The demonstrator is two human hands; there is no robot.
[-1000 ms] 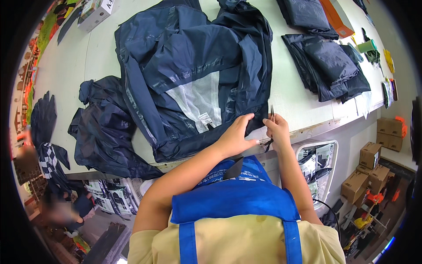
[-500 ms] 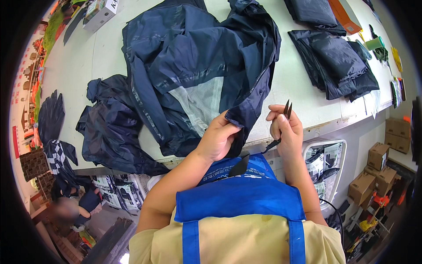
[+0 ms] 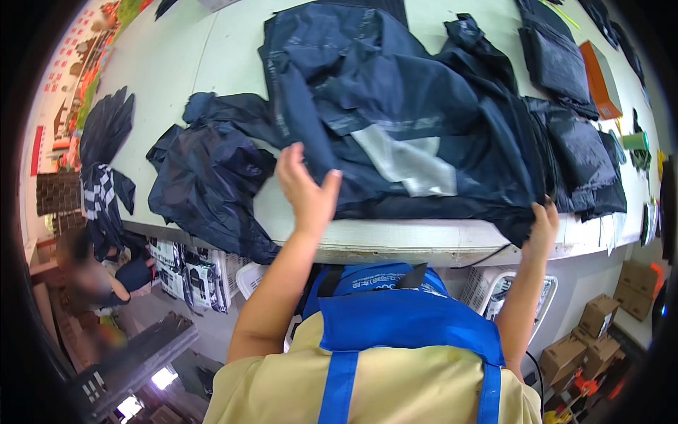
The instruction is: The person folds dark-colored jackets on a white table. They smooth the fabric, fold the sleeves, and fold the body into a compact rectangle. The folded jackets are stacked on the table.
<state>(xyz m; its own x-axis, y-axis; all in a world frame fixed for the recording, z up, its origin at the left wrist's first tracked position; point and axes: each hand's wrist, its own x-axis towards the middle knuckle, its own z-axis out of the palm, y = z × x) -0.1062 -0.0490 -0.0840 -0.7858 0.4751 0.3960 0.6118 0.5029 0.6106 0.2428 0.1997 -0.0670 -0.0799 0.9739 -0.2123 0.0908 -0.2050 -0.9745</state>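
Observation:
A dark navy jacket [image 3: 402, 92] lies spread on the white table with its inside up, showing a pale mesh panel [image 3: 406, 159]. My left hand [image 3: 308, 187] is at the jacket's left front edge, thumb and fingers apart, holding nothing. At the lower right corner of the jacket, my right hand [image 3: 542, 230] is closed on the fabric. A small dark tip shows at its fingers; whether that is the thread snips held earlier cannot be made out. To the left lies a crumpled navy garment [image 3: 212, 169], one part reaching toward the jacket.
Folded dark garments [image 3: 583, 152] lie right of the jacket, with an orange box [image 3: 600, 79] and a green roll [image 3: 635, 140] beyond. White baskets [image 3: 487, 290] stand below the table's front edge [image 3: 424, 244]. Cardboard boxes [image 3: 597, 314] are stacked at right. Another person sits at lower left.
My left hand has released the jacket's edge and moved left. My right hand has moved right and now grips the jacket's corner, spreading it wider. The snips no longer show clearly.

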